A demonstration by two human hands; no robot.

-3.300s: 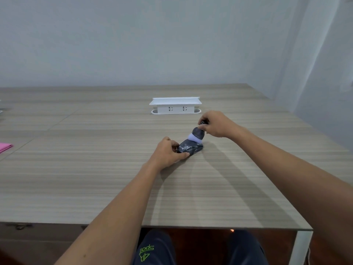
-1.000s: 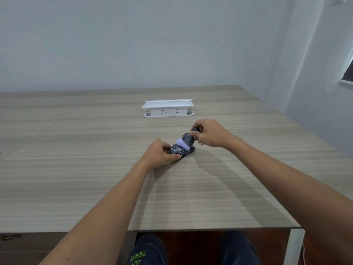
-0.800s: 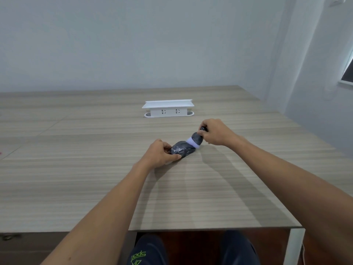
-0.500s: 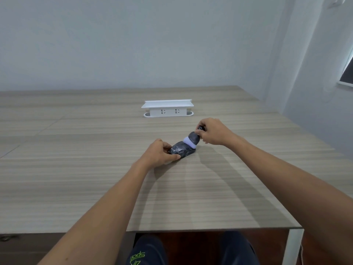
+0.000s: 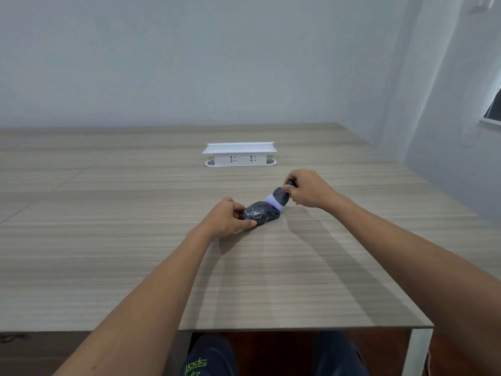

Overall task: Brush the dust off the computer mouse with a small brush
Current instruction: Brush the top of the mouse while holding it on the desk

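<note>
A dark grey computer mouse (image 5: 262, 215) lies on the wooden table (image 5: 135, 253), a little right of centre. My left hand (image 5: 227, 217) grips its near left end, thumb and fingers curled round it. My right hand (image 5: 307, 188) holds a small brush (image 5: 279, 200) with a dark body and pale lilac bristles. The bristles touch the far right end of the mouse. The brush handle is mostly hidden inside my right fist.
A white power strip box (image 5: 239, 154) with sockets stands further back on the table. The table's near edge (image 5: 298, 328) and its right corner with a white leg (image 5: 416, 351) lie close to my knees. A wall rises on the right.
Over the last second the brush swept from the middle of the mouse toward its far right end. My left hand has kept its hold on the mouse.
</note>
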